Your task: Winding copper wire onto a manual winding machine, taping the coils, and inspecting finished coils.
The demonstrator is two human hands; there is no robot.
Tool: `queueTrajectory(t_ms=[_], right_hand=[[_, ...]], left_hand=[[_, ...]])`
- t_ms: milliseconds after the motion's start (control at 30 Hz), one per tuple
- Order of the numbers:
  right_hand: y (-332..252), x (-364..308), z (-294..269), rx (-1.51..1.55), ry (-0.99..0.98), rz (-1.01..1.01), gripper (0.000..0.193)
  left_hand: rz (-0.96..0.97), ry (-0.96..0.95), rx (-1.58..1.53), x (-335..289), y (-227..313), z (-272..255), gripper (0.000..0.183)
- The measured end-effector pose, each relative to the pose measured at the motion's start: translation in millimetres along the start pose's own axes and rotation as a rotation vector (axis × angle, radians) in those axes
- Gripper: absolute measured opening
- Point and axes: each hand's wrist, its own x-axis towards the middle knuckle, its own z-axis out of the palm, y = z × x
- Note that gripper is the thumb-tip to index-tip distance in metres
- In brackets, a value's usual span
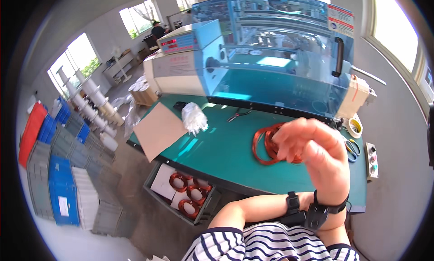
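Note:
My right hand [323, 154] is raised in front of my chest. Its fingers curve loosely to the left, the thumb stands apart from them, and nothing is in it. Behind it on the green tabletop lies a coil of copper wire [261, 148], partly covered by my fingers. My left forearm [260, 207] crosses to my right wrist, where a black wrist strap with a small device [317, 215] sits. The left hand is hidden there; its fingers do not show. Another black strap [293, 201] is around my left wrist.
A winding machine with a blue clear cover [280, 87] stands along the table's back. Cardboard [160, 130], white gloves [194, 117], pliers [238, 115], scissors [351, 149], tape [356, 127] and a button box [372, 161] lie around. An open bin of coils [156, 198] stands below left.

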Motion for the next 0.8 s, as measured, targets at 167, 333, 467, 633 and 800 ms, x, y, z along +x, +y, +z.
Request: queueTrajectory(t_ms=[167,333,467,633,800], right_hand=[[-6.0,-14.4,48.9,0.163,-0.222,0.085,0.025],[-8.0,-27.4,63.2,0.147,-0.318,0.078,0.022],[-14.8,-45.0,66.9,0.051,-0.323,0.06,0.021],[-19.4,-57.3,86.2,-0.099,-0.417,-0.054,0.018],[-18.8,-70.6,104.9,-0.076,-0.516,-0.21,0.015]], left_hand=[[0.072,0.068,0.025,-31.4,-4.2,7.7,0.016],[0.108,0.122,0.037,-47.5,-10.9,13.2,0.016],[0.105,0.126,0.067,-50.4,-13.8,23.5,0.016],[0.064,0.098,0.115,-45.8,-18.8,40.7,0.016],[-0.029,0.02,0.179,-24.5,-17.0,58.5,0.016]])
